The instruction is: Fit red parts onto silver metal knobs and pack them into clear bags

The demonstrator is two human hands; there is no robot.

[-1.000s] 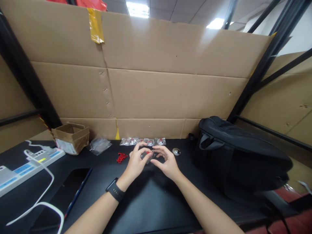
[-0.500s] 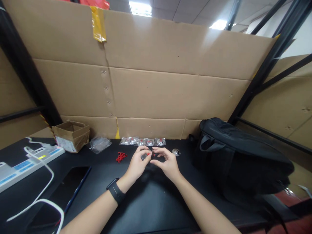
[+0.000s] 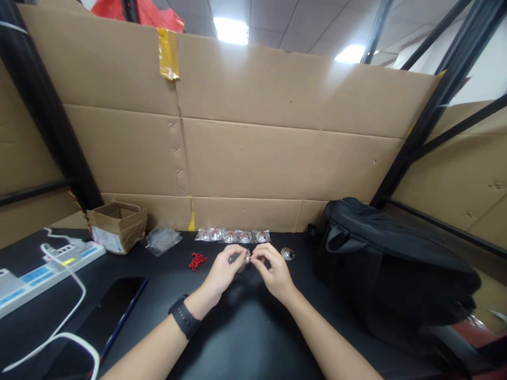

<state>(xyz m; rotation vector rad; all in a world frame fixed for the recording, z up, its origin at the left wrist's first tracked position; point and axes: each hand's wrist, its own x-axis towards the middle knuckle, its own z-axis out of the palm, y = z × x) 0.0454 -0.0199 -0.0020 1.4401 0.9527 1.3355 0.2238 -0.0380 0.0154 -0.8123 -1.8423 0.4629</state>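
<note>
My left hand [image 3: 228, 267] is closed in a pinch on a small shiny metal disc [image 3: 247, 257], mostly covered by the fingers. From the right, my right hand [image 3: 273, 268] pinches a bit of red cord [image 3: 251, 258] at the disc; the fingertips of both hands nearly meet. Behind them lies a row of several shiny discs with red cord in clear bags [image 3: 230, 237]. A bare round metal disc [image 3: 288, 254] rests right of my right hand. To the left is a small bundle of red cords [image 3: 197, 260].
A crumpled clear plastic bag [image 3: 162, 240] lies beside an opened cardboard box [image 3: 119, 224]. At the left are a white power strip [image 3: 51, 272] with cables and a dark tablet-like slab [image 3: 106, 311]. A black bag [image 3: 396, 264] fills the right side; a cardboard wall [image 3: 253, 163] stands behind.
My right hand's fingers have closed from a looser spread to a pinch on the red cord. The disc has turned in the left hand. The view has tilted up slightly.
</note>
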